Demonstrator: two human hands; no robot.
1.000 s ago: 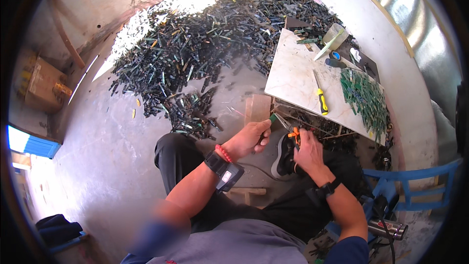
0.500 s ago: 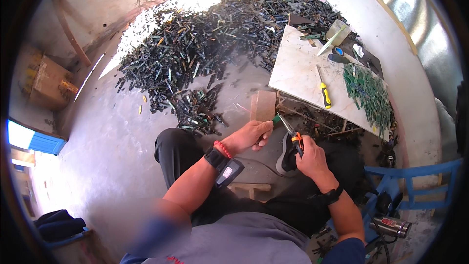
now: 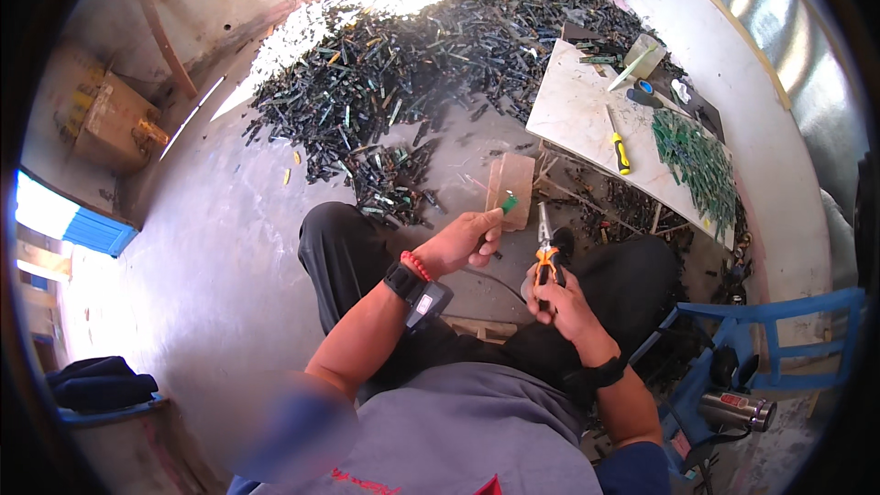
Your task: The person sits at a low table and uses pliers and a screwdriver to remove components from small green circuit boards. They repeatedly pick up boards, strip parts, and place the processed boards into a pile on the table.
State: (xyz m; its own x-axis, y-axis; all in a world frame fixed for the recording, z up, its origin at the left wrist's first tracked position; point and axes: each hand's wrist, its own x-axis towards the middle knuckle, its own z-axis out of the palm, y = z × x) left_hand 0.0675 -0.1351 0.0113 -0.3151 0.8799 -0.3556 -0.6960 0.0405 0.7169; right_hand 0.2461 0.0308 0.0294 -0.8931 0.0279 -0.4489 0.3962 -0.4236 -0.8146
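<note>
My left hand (image 3: pixel 466 240) is closed, pinching a small green strip (image 3: pixel 510 204) that sticks out past the fingertips; it looks like a piece of circuit board. My right hand (image 3: pixel 563 304) is wrapped round the orange and black handles of long-nose pliers (image 3: pixel 547 249). The jaws point away from me, a little to the right of the strip and apart from it. Whether the jaws are parted is too small to tell. Beyond the strip stands a brown block (image 3: pixel 515 179), brick-like in shape.
A large heap of dark strips (image 3: pixel 367 82) covers the floor ahead. At right, a pale board (image 3: pixel 573 101) bears a yellow-handled screwdriver (image 3: pixel 621 154), many green strips (image 3: pixel 692 165) and a clear container (image 3: pixel 644 57). A blue chair (image 3: pixel 770 380) and a metal flask (image 3: pixel 738 411) are beside me.
The pliers have come away from the green strip, swinging to point straight ahead, lower and nearer me. My left hand still pinches the strip. The whole view has shifted slightly.
</note>
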